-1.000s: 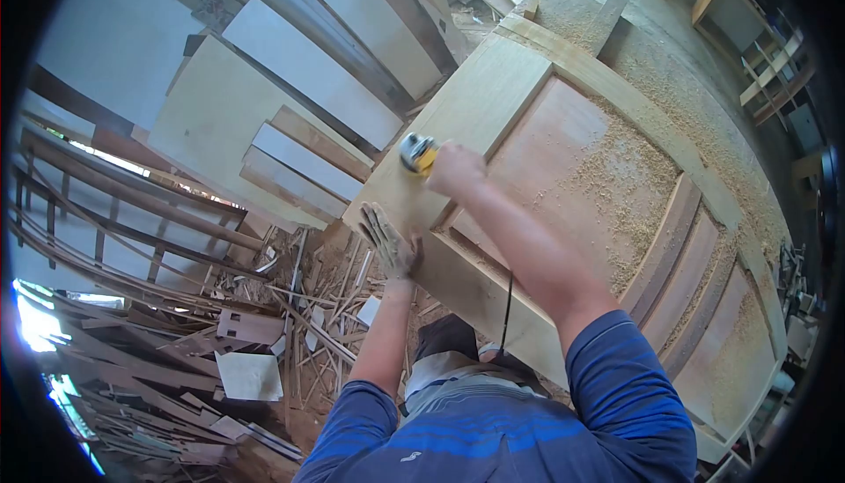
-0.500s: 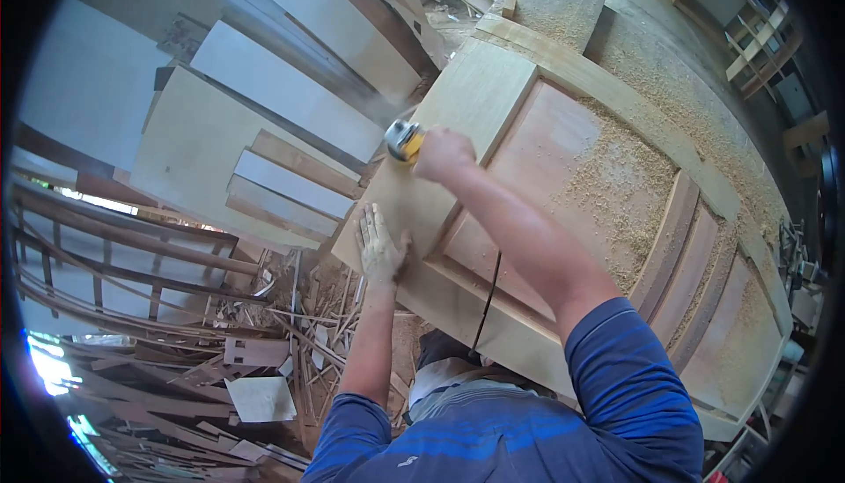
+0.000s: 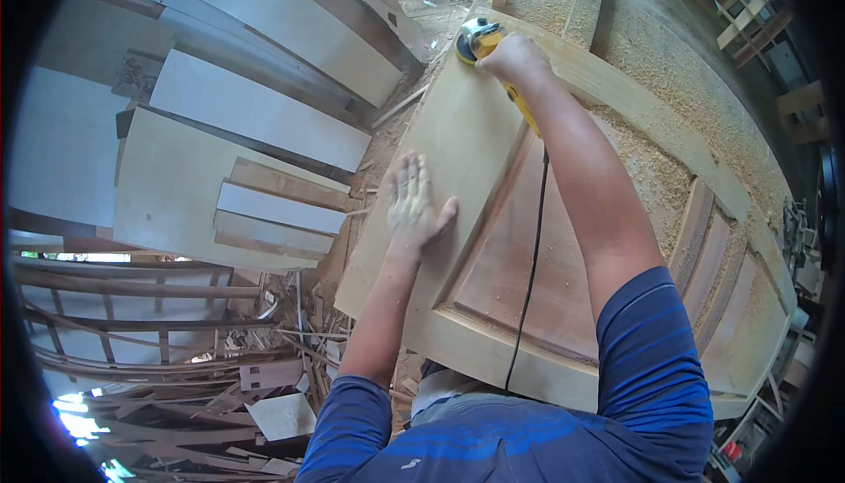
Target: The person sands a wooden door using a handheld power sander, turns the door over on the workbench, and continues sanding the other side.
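A yellow angle grinder (image 3: pixel 489 40) with a silver head is gripped in my right hand (image 3: pixel 518 60). Its disc rests on or just above the far end of the pale wooden panel door (image 3: pixel 458 140). From the grinder's rear, a black cord (image 3: pixel 533 263) runs back over the door towards my body. My left hand (image 3: pixel 415 206), dusty and with fingers stretched out, lies flat on the door's pale outer board near its left edge. Reddish recessed panels (image 3: pixel 528 280) sit inside the door's frame.
Wood shavings (image 3: pixel 647 162) cover the door's right side and the surface beyond. A wood block (image 3: pixel 585 3) lies at the far end. Boards (image 3: pixel 255 113) lean or lie on the left. Wood scraps (image 3: pixel 312 333) litter the floor there, near a slatted frame (image 3: pixel 132 294).
My right hand has carried the grinder away from me and to the right, to the door's far end. My left hand has slid farther up the board. The cord has shifted along.
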Available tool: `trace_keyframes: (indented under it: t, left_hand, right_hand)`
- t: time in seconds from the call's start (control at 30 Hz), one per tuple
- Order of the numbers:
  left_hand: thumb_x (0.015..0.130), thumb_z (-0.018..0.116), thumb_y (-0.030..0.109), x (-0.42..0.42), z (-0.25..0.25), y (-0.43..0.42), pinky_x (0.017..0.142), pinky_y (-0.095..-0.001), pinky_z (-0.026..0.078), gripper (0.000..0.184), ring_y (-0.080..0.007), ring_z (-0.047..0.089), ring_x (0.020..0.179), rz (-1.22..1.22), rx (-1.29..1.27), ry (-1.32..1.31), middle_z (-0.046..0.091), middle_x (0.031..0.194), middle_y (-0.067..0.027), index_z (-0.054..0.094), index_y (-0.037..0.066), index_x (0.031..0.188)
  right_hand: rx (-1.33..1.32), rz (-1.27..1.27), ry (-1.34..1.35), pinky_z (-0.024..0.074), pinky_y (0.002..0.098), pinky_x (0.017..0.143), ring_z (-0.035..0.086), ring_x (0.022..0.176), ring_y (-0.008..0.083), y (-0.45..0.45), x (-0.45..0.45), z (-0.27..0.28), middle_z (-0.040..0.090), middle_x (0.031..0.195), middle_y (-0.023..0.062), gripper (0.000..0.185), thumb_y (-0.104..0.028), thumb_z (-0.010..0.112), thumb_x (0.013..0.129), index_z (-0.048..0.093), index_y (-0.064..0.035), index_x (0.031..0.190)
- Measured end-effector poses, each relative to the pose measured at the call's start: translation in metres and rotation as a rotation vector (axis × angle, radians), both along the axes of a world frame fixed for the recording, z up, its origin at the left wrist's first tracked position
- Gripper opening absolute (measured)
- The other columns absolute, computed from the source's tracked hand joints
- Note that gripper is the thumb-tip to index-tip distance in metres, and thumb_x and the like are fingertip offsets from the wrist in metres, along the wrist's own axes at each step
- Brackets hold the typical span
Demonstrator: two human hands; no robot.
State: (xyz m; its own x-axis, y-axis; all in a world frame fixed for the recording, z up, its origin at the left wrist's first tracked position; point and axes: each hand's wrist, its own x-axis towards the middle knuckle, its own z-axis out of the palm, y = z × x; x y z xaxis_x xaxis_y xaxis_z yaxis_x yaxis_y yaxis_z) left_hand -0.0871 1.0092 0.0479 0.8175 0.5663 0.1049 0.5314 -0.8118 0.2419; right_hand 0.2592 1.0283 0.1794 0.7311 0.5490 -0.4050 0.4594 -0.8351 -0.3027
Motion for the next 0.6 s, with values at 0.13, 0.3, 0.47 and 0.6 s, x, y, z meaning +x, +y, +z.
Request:
trace_keyframes:
  t: [0.13, 0.3, 0.47, 0.6]
  left_hand:
    - [0.102, 0.053, 0.063, 0.019, 0.003, 0.009, 0.138, -0.0499, 0.005, 0.101, -0.0333, 0.011, 0.17, -0.12, 0.005, -0.006, 0.023, 0.179, -0.0245, 0.024, -0.007, 0.17]
    - [0.103, 0.053, 0.061, -0.053, 0.006, -0.014, 0.138, -0.0489, 0.006, 0.1, -0.0332, 0.011, 0.17, 0.031, -0.057, 0.05, 0.021, 0.18, -0.023, 0.024, -0.007, 0.17]
    - [0.102, 0.056, 0.058, -0.14, 0.023, -0.054, 0.138, -0.0493, 0.007, 0.098, -0.0372, 0.014, 0.169, 0.339, -0.093, 0.044, 0.024, 0.179, -0.024, 0.027, -0.007, 0.169]
    - [0.103, 0.064, 0.041, -0.175, 0.027, -0.084, 0.134, -0.052, 0.022, 0.082, -0.0426, 0.027, 0.163, 0.37, -0.072, -0.141, 0.036, 0.171, -0.0291, 0.038, -0.008, 0.164]
  right_hand:
    - [0.017, -0.033, -0.045, 0.0573, 0.0393, 0.109, 0.071, 0.131, 0.0256, 0.018, 0.023, -0.005, 0.072, 0.144, 0.0134, 0.076, -0.054, 0.084, 0.083, 0.071, -0.0079, 0.141]
    - [0.079, 0.0, -0.108, 0.0624, 0.04, 0.094, 0.08, 0.105, 0.0275, 0.016, 0.0, -0.015, 0.082, 0.114, 0.0177, 0.061, -0.051, 0.086, 0.08, 0.081, -0.0024, 0.116]
    - [0.035, 0.156, -0.012, 0.0617, 0.04, 0.098, 0.078, 0.11, 0.0277, -0.011, -0.06, -0.004, 0.08, 0.121, 0.0165, 0.061, -0.049, 0.085, 0.083, 0.078, -0.0034, 0.123]
    - [0.002, 0.213, 0.134, 0.0609, 0.0399, 0.102, 0.078, 0.115, 0.0269, -0.037, -0.13, 0.02, 0.079, 0.123, 0.018, 0.062, -0.048, 0.084, 0.085, 0.074, -0.0029, 0.128]
